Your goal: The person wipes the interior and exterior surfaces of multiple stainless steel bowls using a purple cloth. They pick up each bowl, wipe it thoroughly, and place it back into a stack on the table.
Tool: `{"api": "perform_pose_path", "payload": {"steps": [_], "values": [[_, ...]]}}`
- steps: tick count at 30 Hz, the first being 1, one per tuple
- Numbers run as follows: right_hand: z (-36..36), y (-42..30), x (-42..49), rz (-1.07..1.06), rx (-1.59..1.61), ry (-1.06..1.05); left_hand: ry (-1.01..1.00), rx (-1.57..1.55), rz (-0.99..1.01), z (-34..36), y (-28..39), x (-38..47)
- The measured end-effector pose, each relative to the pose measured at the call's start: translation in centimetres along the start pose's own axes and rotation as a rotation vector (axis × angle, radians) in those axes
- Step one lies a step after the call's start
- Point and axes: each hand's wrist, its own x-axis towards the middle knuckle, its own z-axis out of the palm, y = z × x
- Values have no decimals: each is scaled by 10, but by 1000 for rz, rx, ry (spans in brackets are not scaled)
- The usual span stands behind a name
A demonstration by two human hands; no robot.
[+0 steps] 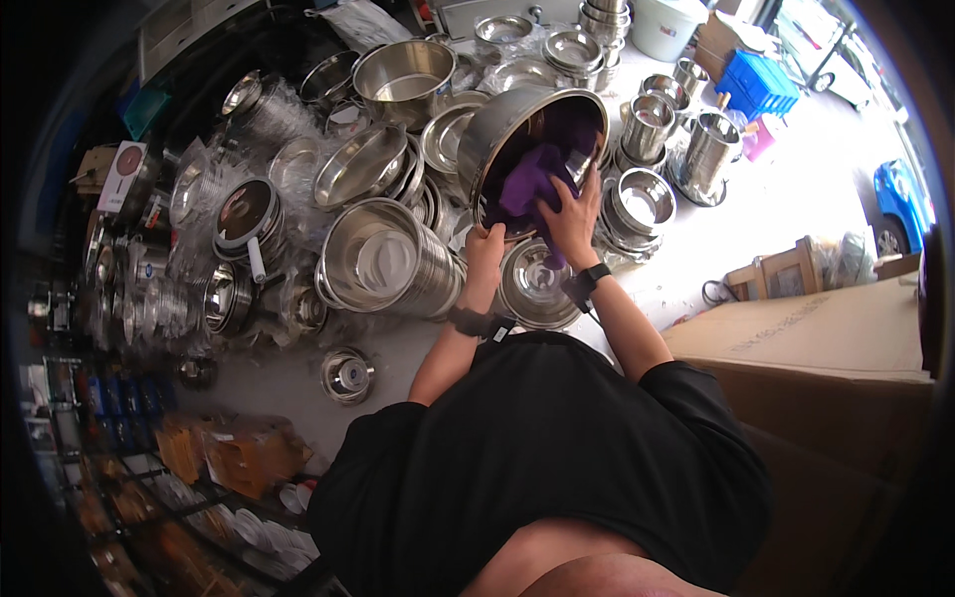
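Note:
A large stainless steel pot [489,127] is tipped on its side, its mouth facing me. My left hand [486,254] grips the near lower part of its rim. Inside the mouth my right hand [573,220] holds a purple cloth [533,179], part of which hangs below the rim. The pot's inner wall is dark and partly covered by cloth and fingers. Beneath the pot a wide steel basin [543,287] shows between my forearms. To the left of my left hand leans a stack of tall steel pots [380,257].
Steel basins [362,168] and another large pot [405,74] crowd the left and far side. Smaller steel pots [649,123] stand at right, near a blue plastic crate [757,83]. A large cardboard box [813,336] lies close on my right. Small bowls [348,375] sit on the floor.

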Motion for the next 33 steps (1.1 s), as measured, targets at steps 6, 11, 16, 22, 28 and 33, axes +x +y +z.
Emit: {"api": "perform_pose_path", "payload": {"steps": [6, 11, 16, 22, 28, 33], "values": [[36, 9, -41, 446, 314, -168, -68, 99, -94, 1, 4, -6], [34, 65, -26, 423, 127, 6, -135, 83, -192, -18, -38, 8], [23, 106, -10, 370, 163, 189, -160, -72, -401, -3, -23, 9], [15, 179, 31, 790, 258, 377, -106, 5, -532, 5, -53, 66], [2, 267, 48, 788, 294, 265, -14, 79, -652, 34, -143, 147], [-5, 340, 53, 925, 363, 209, 50, -4, -735, 64, -237, 221]]}}
